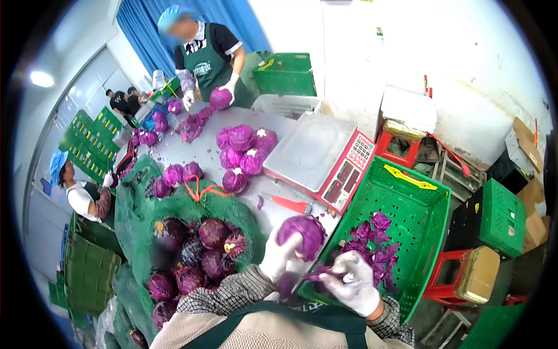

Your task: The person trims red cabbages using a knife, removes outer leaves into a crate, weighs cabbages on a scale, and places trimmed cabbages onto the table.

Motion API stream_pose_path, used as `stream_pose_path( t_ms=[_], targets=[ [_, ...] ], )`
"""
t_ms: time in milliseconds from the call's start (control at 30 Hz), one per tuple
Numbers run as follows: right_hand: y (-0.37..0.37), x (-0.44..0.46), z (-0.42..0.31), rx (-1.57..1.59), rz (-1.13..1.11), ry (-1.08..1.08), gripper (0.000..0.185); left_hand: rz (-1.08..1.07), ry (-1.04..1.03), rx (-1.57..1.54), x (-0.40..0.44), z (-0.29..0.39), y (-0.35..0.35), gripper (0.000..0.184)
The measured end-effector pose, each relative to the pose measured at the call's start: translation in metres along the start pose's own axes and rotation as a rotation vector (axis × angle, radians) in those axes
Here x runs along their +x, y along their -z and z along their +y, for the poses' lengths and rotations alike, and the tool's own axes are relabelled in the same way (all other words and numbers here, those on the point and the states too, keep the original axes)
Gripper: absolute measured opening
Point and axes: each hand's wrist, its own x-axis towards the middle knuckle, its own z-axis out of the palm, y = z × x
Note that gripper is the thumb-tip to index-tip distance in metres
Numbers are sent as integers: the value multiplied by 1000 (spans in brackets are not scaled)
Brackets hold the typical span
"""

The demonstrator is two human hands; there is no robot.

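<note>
My left hand (279,253), in a white glove, holds a purple cabbage (302,237) at the table's near edge. My right hand (352,282), also gloved, is closed on a purple leaf piece (318,272) just right of and below the cabbage. Loose purple leaves (381,256) lie in the green crate (421,218) beside my right hand. A knife with a red handle (290,203) rests on the metal table (256,200) beyond the cabbage. Left of my left hand, a green mesh sack (136,224) stands open with several dark cabbages (214,234) in it.
A red-framed scale (314,151) stands on the table, with several cabbages (241,139) to its left. Across the table a co-worker (206,58) holds a cabbage (220,99). Another person (78,192) works at the left. Red stools (450,276) stand at the right.
</note>
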Motion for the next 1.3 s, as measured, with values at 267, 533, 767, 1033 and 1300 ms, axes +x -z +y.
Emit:
stream_pose_path(
  t_ms=[267,533,767,1033,1300],
  targets=[
    [-14,-27,97,-196,-11,-305,47,66,-430,307,183,62,1,74],
    [-68,-87,114,690,-50,-962,31,-56,-327,428,251,59,15,93],
    [-70,-88,133,676,-384,-1040,29,-210,-350,830,245,76,23,96],
    [-73,-78,115,813,-190,-1065,24,-68,-330,679,239,72,16,95],
    [-86,-109,140,1081,-97,-1037,29,-111,-789,869,201,91,-4,96]
  ],
)
